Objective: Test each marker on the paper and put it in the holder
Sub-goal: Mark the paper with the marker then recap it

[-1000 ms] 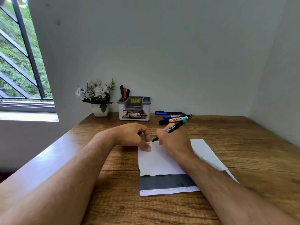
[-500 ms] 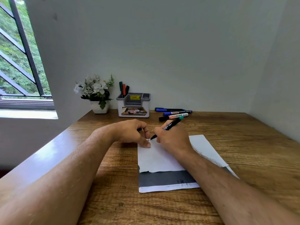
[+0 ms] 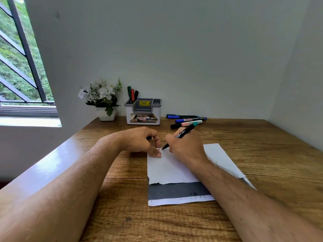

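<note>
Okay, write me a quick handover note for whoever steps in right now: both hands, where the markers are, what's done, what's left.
Right hand: grips the black marker with a teal end, tip at the top left corner of the white paper sheet.
Left hand: fingertips press on that corner; a dark object, maybe the cap, shows between its fingers.
Done: three markers (green, red, black) stand in the grey and white plastic holder.
Left: finish this test, put the marker in the holder, then test the three markers lying on the wooden table.

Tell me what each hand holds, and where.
Right hand grips a black marker near its tip end. Left hand pins the paper; a dark object shows under its fingers, unidentifiable.
</note>
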Demonstrator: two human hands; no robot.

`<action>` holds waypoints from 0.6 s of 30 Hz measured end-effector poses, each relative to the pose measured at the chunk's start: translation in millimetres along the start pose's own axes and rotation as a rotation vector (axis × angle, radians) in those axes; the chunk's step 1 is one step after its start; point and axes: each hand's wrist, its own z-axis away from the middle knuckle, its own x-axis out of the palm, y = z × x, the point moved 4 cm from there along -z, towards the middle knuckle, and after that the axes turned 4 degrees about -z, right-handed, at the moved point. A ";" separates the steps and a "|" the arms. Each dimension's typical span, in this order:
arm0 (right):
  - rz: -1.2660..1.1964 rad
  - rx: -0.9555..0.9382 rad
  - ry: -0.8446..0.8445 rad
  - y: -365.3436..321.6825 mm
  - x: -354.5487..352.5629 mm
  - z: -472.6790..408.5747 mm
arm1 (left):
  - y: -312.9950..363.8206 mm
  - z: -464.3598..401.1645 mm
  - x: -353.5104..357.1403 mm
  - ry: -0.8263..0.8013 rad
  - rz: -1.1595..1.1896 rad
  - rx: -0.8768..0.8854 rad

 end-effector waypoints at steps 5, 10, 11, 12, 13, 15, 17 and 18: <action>0.001 0.003 -0.007 -0.8 0.6 0.3 | 0.0 0.0 0.0 0.003 -0.004 0.003; 0.000 0.010 -0.007 -2.0 -0.3 0.6 | -0.6 0.0 -0.3 0.014 0.001 0.004; -0.001 0.010 -0.008 -2.0 -0.3 0.4 | -0.6 -0.1 -0.4 0.015 0.001 0.006; -0.002 0.011 -0.010 -2.0 -0.1 0.3 | -0.6 -0.3 -0.3 0.015 0.001 0.008; -0.003 0.014 -0.011 -2.1 0.2 0.1 | -0.8 -0.4 -0.2 0.013 0.001 0.009; -0.004 0.020 -0.015 -1.6 0.9 -0.3 | -1.7 -0.5 -0.1 0.012 0.005 0.010; -0.008 0.029 -0.017 -0.8 1.2 -0.5 | -2.4 -0.7 -0.3 0.013 0.009 0.012; -0.006 0.029 -0.016 -0.7 1.2 -0.7 | -2.7 -1.1 -0.3 0.014 0.008 0.013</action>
